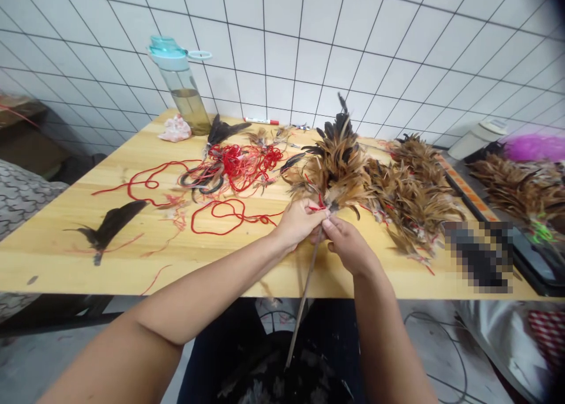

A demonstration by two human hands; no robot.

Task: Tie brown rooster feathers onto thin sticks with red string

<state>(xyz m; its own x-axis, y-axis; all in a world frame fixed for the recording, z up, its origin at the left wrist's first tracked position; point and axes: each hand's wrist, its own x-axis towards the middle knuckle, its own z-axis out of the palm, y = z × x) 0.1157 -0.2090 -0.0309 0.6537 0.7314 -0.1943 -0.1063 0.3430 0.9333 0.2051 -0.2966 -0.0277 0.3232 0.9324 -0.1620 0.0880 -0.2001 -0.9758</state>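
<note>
My left hand (pixel 300 223) and my right hand (pixel 346 245) meet over the table's front edge, both pinching the top of a thin wooden stick (pixel 304 292). A dense bunch of brown and black rooster feathers (pixel 335 166) fans out above my fingers, bound to the stick with red thread (pixel 320 205). The stick slants down past the table edge toward my lap. A heap of feather strips (pixel 412 201) lies just right of my right hand. Loose red string (pixel 229 216) lies left of my left hand, not touching it.
The wooden table (pixel 66 257) holds black-handled scissors (pixel 205 179), tangled red string (pixel 238 166), a dark feather (pixel 108 224), a marker (pixel 261 121) and a water bottle (pixel 180 86). Tiled wall stands behind. More feathers (pixel 516 183) lie at the right, beside a pixelated patch (pixel 479 257).
</note>
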